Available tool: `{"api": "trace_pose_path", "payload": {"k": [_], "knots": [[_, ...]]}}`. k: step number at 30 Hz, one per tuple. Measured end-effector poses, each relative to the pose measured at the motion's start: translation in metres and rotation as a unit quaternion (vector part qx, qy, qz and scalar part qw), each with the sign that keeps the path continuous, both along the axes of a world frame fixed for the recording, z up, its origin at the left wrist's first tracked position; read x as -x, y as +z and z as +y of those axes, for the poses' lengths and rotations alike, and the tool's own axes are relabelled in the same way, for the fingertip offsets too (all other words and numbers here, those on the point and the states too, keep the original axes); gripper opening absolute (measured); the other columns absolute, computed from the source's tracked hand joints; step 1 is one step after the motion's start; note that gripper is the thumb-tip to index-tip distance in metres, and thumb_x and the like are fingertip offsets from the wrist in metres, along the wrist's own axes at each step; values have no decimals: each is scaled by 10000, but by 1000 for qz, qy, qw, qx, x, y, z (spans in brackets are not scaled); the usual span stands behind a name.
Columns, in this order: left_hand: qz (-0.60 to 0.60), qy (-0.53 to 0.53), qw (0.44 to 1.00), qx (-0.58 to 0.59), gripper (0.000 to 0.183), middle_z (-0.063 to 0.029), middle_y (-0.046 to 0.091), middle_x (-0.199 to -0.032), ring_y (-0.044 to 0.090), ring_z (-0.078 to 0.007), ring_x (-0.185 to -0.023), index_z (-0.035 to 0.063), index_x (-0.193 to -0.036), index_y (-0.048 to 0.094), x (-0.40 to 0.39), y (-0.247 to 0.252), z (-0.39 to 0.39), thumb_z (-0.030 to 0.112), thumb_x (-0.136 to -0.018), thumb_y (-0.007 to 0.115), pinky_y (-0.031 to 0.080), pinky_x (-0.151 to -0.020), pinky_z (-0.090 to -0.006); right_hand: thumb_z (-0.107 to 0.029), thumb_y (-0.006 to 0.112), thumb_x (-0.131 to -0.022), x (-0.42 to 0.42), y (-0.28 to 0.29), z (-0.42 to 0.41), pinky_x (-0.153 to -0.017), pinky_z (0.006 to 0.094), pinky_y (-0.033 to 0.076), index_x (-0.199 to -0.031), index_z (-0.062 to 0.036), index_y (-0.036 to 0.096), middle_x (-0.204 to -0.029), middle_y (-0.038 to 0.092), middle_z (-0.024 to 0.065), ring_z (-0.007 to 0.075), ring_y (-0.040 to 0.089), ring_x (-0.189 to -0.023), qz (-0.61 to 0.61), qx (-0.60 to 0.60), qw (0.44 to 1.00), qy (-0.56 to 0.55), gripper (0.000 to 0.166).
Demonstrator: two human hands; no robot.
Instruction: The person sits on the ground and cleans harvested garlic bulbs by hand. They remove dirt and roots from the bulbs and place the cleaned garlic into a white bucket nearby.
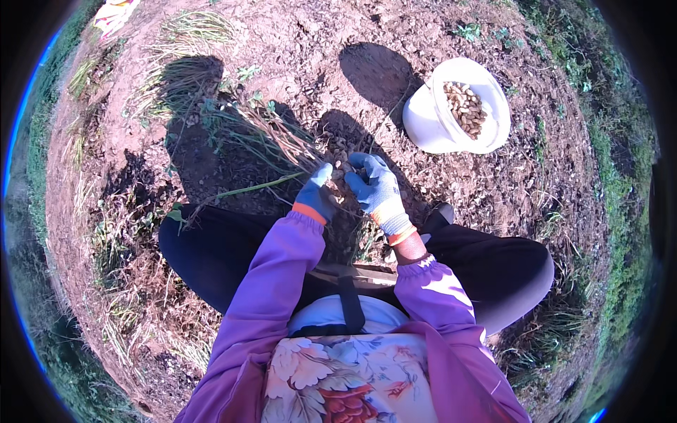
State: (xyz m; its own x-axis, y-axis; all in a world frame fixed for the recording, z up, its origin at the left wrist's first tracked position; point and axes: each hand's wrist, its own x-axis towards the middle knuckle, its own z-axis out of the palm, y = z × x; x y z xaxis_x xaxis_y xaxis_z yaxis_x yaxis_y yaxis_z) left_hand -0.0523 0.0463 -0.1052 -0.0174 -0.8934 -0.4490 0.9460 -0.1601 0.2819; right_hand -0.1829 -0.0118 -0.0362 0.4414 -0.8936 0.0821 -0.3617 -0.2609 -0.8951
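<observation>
My left hand [316, 195], in a blue-coated work glove with an orange cuff, grips the root end of a bundle of pulled peanut plants [280, 135]. The stems stretch away to the upper left over shaded soil. Roots and peanut pods [338, 161] cluster between my hands. My right hand [376, 187], gloved alike, is at the right side of the cluster with its fingers curled; whether a pod is between them is hidden. A white plastic bucket [423, 119] leans over beyond my right hand, with harvested peanuts [465, 108] inside.
Heaps of pulled plants [195, 31] lie at the upper left, and a brightly coloured bag or cloth [113, 16] is at the far top left. My bent legs [492, 264] in dark trousers flank the work. Leaf litter covers the soil; green growth borders both sides.
</observation>
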Motion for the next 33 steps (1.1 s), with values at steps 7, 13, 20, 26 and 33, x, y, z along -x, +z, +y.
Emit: {"api": "trace_pose_path", "payload": {"k": [7, 13, 20, 26, 33], "knots": [[11, -29, 999, -18, 324, -101, 586, -1007, 572, -230, -897, 45, -1097, 510, 4, -2, 5, 279, -874, 497, 467, -803, -364, -83, 640, -700, 1, -9, 0, -710, 339, 468, -928, -20, 569, -866, 583, 149, 284, 586, -800, -4, -20, 1000, 13, 248], [-8, 13, 999, -31, 308, -106, 586, -967, 568, -238, -837, 45, -1083, 504, 8, 6, 1, 274, -879, 486, 480, -701, -334, -79, 587, -799, 3, -30, -3, -546, 213, 438, -864, -63, 537, -731, 548, -13, 89, 525, -604, -259, -283, 919, -89, 84], [11, 38, 998, -49, 273, -139, 574, -961, 566, -275, -782, 54, -1052, 494, 10, 19, -2, 255, -868, 501, 495, -572, -345, -82, 537, -822, 26, -11, -26, -541, 213, 435, -926, -82, 551, -768, 565, 2, 97, 522, -617, -372, -352, 854, -89, 105], [-3, 17, 999, -40, 276, -96, 592, -985, 584, -249, -741, 96, -1051, 504, -1, -3, 2, 298, -863, 506, 471, -467, -300, -77, 515, -834, 19, -10, -11, -525, 191, 388, -964, -72, 575, -738, 525, -35, 44, 461, -602, -230, -332, 914, -19, 144], [0, -11, 994, -111, 300, -25, 591, -927, 576, -187, -726, 128, -1048, 528, 8, 22, -2, 359, -857, 506, 432, -472, -226, -47, 515, -819, 6, -9, -6, -618, 216, 419, -951, -32, 578, -798, 553, 20, 85, 497, -697, -108, -31, 992, 60, 146]]}}
